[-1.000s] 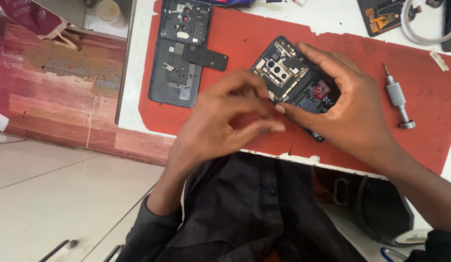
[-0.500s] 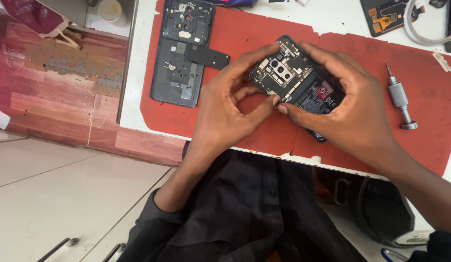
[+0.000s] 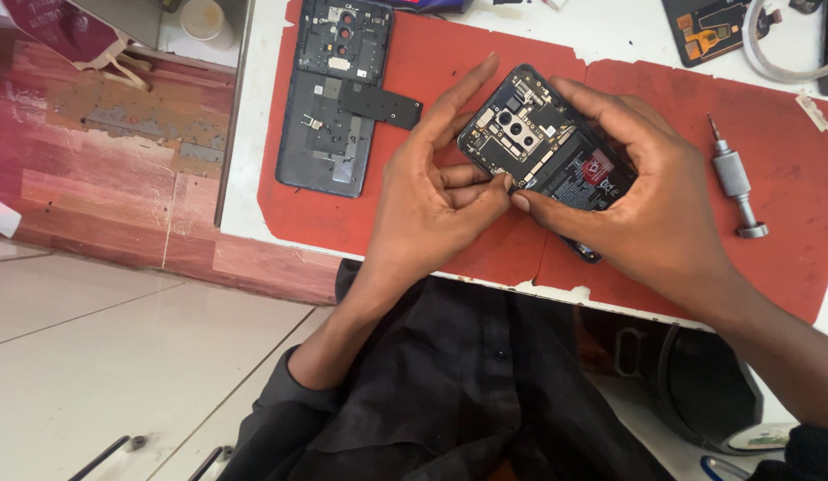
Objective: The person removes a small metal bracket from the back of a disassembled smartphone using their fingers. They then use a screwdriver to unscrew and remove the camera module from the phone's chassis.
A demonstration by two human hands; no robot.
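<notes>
An opened phone (image 3: pixel 543 151) with bare circuit board, camera modules and a dark battery is tilted above the red work mat (image 3: pixel 449 80). My right hand (image 3: pixel 645 200) wraps around its right side and lower end. My left hand (image 3: pixel 432 196) supports its left edge, index finger stretched up along the top corner, thumb and middle finger pinched at the board's lower edge. The thumbs of both hands nearly meet there. Whether something small sits between the fingertips cannot be made out.
The removed dark back cover (image 3: pixel 334 93) lies face down at the mat's left, a black strip across it. A silver screwdriver (image 3: pixel 734 183) rests at the right. Another phone part (image 3: pixel 712 27) and a white cable (image 3: pixel 788 53) lie at the back. Table edge and floor are left.
My left hand has shifted from covering the phone's lower left to its left edge, with the index finger now stretched upward. The phone has tilted slightly; more of the board shows.
</notes>
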